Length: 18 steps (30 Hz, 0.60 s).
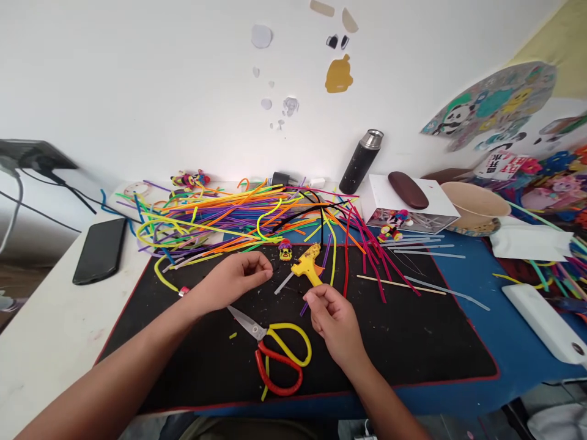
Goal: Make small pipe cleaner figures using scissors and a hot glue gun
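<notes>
My left hand (245,278) is closed in a pinch above the black mat. Opposite it, my right hand (332,318) pinches too, just in front of a yellow hot glue gun (306,264). A thin dark strand seems to run between the fingertips, hard to make out against the mat. Beyond the hands lies a small yellow figure head with a red and purple top (285,249). Scissors with one red and one yellow handle (275,351) lie open nearer to me. A yellow pipe cleaner with a red end (167,278) lies partly behind my left wrist.
Many coloured pipe cleaners (220,214) are heaped along the back. Clear glue sticks (422,244) and a wooden stick (401,285) lie right. A black phone (99,250) is far left. A black flask (361,162) and a white box (408,205) stand by the wall.
</notes>
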{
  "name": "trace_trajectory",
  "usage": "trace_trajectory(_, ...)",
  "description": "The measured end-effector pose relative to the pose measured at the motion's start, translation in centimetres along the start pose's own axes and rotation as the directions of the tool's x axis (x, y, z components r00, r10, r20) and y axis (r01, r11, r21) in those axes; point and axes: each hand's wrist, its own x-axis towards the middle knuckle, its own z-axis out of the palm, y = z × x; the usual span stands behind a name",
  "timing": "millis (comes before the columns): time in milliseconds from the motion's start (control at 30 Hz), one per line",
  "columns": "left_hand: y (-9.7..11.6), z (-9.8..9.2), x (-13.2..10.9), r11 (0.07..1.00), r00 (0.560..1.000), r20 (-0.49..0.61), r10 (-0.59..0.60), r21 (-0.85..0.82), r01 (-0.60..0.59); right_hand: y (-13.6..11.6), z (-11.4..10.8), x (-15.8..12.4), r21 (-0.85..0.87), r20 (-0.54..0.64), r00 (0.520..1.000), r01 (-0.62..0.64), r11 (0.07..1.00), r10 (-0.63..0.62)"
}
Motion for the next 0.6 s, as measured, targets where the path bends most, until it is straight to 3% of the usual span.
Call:
trace_trajectory(100, -0.3, 0.5, -1.4, 0.959, 0.998, -0.06, 0.005, 0.282, 0.012, -0.2, -0.3, -0.2, -0.003, 0.003, 1.0, -0.003, 1.0, 0.003)
trace_trajectory(233, -1.1, 1.8, -2.7, 0.823, 0.995, -0.1, 0.02, 0.567, 0.041, -0.5, -0.6, -0.4, -0.016, -0.017, 1.0, 0.02, 1.0, -0.02)
trace_trajectory(400, -2.3, 3.1, -2.8, 0.735, 0.993, -0.114, 0.043, 0.677, 0.046, -0.3, -0.8, -0.8, -0.017, -0.027, 0.999, 0.026, 1.0, -0.026)
trace_trajectory(600, -2.4, 3.1, -2.7, 0.73, 0.994, -0.103, 0.045, 0.682, 0.037, 1.0, -1.2, -1.3, -0.012, -0.036, 0.999, 0.008, 1.0, -0.008)
